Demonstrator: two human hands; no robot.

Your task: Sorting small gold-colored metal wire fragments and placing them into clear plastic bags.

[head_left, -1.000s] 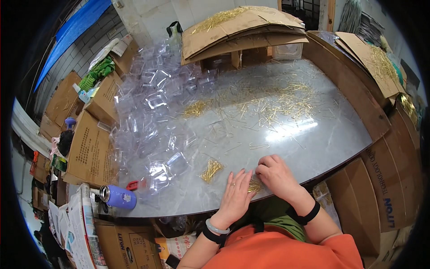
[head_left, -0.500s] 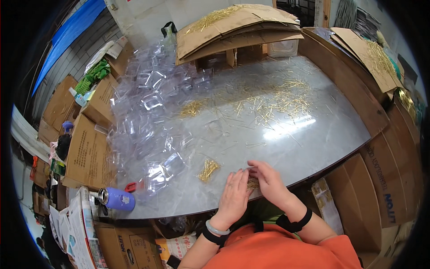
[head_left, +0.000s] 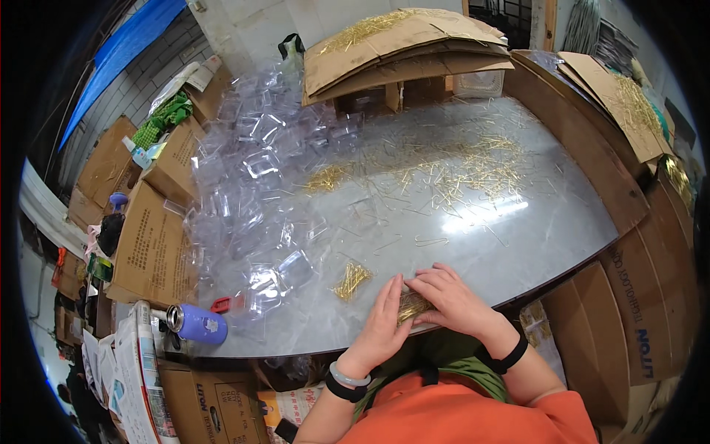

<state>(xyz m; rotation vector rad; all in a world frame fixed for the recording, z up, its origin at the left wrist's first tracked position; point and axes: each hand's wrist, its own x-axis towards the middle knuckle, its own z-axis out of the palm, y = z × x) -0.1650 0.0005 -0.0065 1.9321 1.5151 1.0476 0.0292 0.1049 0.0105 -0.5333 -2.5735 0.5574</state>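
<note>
At the table's near edge, both my hands are cupped round a bundle of gold wire hooks. My left hand presses the bundle's left end with fingers straight and together. My right hand closes over its right end, fingers curled along the top. Part of the bundle is hidden under the fingers. Just left of my left hand lies a small pile of gold hooks, apart from it. Farther off, many loose hooks are scattered across the grey table, with another heap near the middle.
Clear plastic boxes cover the table's left side. A purple bottle lies at the near left beside a red object. Stacked cardboard bearing hooks stands at the back. A cardboard wall borders the right side.
My hands have parted slightly, and more of the hook bundle shows between them. My right hand has turned to curl over it. The whole view has shifted a little.
</note>
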